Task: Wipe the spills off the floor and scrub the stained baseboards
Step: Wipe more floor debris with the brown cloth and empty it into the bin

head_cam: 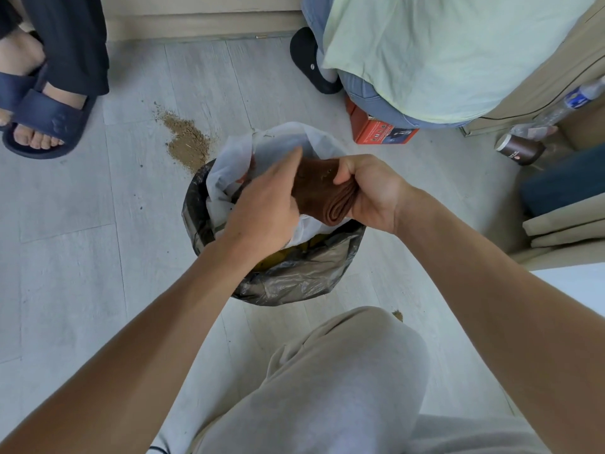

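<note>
A folded brown cloth (322, 191) hangs over a bin lined with a black plastic bag (294, 276). My right hand (370, 191) grips the cloth's folded right edge. My left hand (265, 204) lies flat against the cloth's left face, fingers straight. White paper or plastic (281, 145) fills the back of the bin. A pile of brown powder (188, 142) is spilled on the pale plank floor just left of the bin. The beige baseboard (203, 26) runs along the far wall.
A person's foot in a navy sandal (42, 119) stands at the left. Another person crouches at the upper right, with a black shoe (307, 60) and a red box (376, 129) below. A brown cup (519, 150) and a plastic bottle (556, 109) lie at right. My knee (353, 371) is in front.
</note>
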